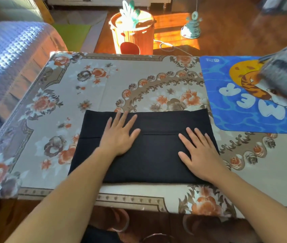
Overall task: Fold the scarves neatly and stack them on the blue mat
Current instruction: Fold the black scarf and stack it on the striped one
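A black scarf (155, 162) lies folded into a flat rectangle on the floral tablecloth (114, 81), near the front edge. My left hand (120, 135) presses flat on its left half with fingers spread. My right hand (200, 151) lies flat on its right half, fingers straight. A fold line runs across the scarf between the two hands. The blue mat (226, 116) with a cartoon tiger sits at the table's right end. A grey folded scarf (284, 76) rests on the mat's far right part.
A blue quilted sofa (7, 64) stands to the left of the table. Beyond the far edge are an orange wooden bin (134, 37) and a small teal ornament (191, 27) on the wooden floor. A white cord (167, 45) trails near the table's back edge.
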Tool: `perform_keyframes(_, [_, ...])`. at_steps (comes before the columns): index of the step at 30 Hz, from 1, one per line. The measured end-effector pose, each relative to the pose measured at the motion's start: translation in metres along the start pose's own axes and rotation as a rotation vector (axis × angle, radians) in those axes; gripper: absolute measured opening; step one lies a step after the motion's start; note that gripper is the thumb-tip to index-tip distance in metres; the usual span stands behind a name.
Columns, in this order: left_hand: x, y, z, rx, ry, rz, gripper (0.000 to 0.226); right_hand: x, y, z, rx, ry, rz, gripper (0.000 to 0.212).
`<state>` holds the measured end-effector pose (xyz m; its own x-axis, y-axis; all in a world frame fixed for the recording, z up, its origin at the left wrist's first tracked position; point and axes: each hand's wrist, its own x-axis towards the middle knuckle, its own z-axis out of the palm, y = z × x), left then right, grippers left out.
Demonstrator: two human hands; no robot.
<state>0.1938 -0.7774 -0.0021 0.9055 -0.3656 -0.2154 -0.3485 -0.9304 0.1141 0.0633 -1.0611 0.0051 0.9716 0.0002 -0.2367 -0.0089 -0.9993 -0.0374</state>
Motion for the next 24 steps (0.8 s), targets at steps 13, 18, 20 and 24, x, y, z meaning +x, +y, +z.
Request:
perform_keyframes(13, [-0.069,-0.077,0.003,-0.159,0.026,-0.183,0.06,0.089,-0.023,-0.011,0.039,0.018,0.214,0.082])
perform_keyframes(18, [-0.081,-0.088,-0.023,-0.546,0.18,-0.594,0.063,0.074,-0.063,-0.031,0.066,0.134,0.043,0.079])
perform_keyframes(20, [-0.088,-0.097,-0.027,-0.557,0.125,-0.692,0.061,0.066,-0.094,-0.026,0.072,0.139,-0.11,0.078])
perform_keyframes(24, [-0.094,-0.094,-0.04,-0.673,0.01,-0.758,0.035,0.072,-0.12,0.002,0.03,0.067,-0.133,0.077])
